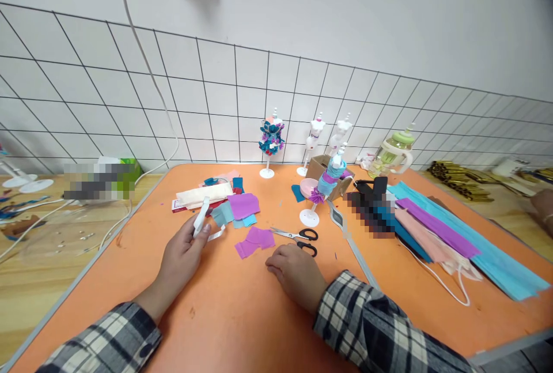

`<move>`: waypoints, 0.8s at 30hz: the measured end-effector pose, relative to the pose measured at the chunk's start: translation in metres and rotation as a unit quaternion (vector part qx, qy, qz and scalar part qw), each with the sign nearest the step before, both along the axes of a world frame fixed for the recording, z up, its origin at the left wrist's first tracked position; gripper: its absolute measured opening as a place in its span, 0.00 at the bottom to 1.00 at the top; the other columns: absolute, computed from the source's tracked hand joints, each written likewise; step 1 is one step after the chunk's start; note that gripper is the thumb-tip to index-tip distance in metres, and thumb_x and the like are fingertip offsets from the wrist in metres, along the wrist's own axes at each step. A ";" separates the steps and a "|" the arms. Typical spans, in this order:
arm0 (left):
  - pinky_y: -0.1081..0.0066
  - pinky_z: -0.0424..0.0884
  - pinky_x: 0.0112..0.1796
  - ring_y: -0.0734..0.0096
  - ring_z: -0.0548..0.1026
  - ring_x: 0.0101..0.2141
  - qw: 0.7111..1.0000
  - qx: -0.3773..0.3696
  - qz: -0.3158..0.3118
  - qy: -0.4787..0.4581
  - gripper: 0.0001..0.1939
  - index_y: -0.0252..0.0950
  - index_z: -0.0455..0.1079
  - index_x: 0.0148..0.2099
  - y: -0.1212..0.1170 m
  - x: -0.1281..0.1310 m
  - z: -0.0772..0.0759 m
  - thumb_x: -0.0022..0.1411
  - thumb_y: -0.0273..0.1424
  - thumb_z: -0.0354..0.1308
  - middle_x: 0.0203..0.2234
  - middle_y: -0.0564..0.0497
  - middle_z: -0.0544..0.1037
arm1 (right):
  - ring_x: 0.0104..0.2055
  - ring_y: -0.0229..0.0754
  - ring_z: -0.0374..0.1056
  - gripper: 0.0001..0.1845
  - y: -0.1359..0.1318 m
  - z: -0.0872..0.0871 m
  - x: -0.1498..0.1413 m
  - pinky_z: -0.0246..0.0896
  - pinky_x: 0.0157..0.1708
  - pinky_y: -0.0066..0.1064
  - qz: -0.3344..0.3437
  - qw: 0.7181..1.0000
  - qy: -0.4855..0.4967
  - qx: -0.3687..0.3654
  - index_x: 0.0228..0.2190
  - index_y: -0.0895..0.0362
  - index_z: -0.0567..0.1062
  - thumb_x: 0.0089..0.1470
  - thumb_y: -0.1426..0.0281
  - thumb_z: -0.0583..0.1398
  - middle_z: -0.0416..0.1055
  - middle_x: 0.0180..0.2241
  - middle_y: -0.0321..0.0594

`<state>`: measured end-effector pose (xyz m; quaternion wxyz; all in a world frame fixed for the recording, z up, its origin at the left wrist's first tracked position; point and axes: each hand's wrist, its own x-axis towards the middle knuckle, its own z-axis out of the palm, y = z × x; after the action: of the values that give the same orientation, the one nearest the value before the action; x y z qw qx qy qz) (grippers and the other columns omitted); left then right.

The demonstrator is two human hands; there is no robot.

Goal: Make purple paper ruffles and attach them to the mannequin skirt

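Note:
A narrow white strip (201,215) is held between the thumb and fingers of my left hand (185,252), above the orange table. Its loose end curls to the right, beyond my thumb. My right hand (296,275) rests on the table with its fingers curled in, and I see nothing in them. Just beyond it lie scissors (298,237) with black handles, blades pointing left and partly open. Purple paper pieces (254,241) lie between my hands. Behind them is a pile of purple, blue and teal pieces (242,207), beside a cream folded piece (204,195).
A small dress-form stand (330,180) wrapped in blue and purple stands past the scissors. Another decorated dress form (271,136) and two white ones stand by the wall grid. Right are a grey zipper-like strip (360,257), long coloured crepe sheets (466,240) and a green-lidded bottle (393,154).

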<state>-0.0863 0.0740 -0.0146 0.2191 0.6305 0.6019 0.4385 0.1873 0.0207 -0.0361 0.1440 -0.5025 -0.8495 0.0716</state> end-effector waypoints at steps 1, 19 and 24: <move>0.65 0.69 0.38 0.57 0.75 0.38 1.000 0.000 -0.001 0.003 0.29 0.39 0.71 0.57 0.000 -0.002 -0.001 0.65 0.52 0.51 0.38 0.49 0.79 | 0.41 0.44 0.71 0.07 0.001 -0.001 0.000 0.62 0.38 0.32 0.011 1.000 -0.011 0.004 0.37 0.54 0.79 0.63 0.72 0.59 0.77 0.37 0.40; 0.68 0.63 0.27 0.64 0.69 0.25 0.998 -0.016 0.061 0.010 0.30 0.37 0.71 0.52 0.013 -0.016 -0.006 0.65 0.56 0.48 0.23 0.55 0.71 | 0.46 0.51 0.73 0.19 0.101 0.064 0.142 0.65 0.49 0.41 -0.311 0.843 0.212 0.385 0.39 0.56 0.80 0.64 0.63 0.51 0.79 0.41 0.49; 0.68 0.64 0.30 0.63 0.70 0.28 0.999 -0.010 0.049 -0.001 0.32 0.37 0.69 0.59 0.016 -0.020 -0.011 0.66 0.55 0.49 0.24 0.55 0.72 | 0.45 0.52 0.73 0.19 0.161 0.064 0.188 0.65 0.47 0.41 -0.328 0.861 0.201 0.333 0.41 0.58 0.83 0.59 0.65 0.54 0.80 0.40 0.50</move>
<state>-0.1059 0.0904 -0.0258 0.2041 0.5979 0.6361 0.4430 0.3756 0.1821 0.0283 0.4855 -0.6489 -0.5616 -0.1672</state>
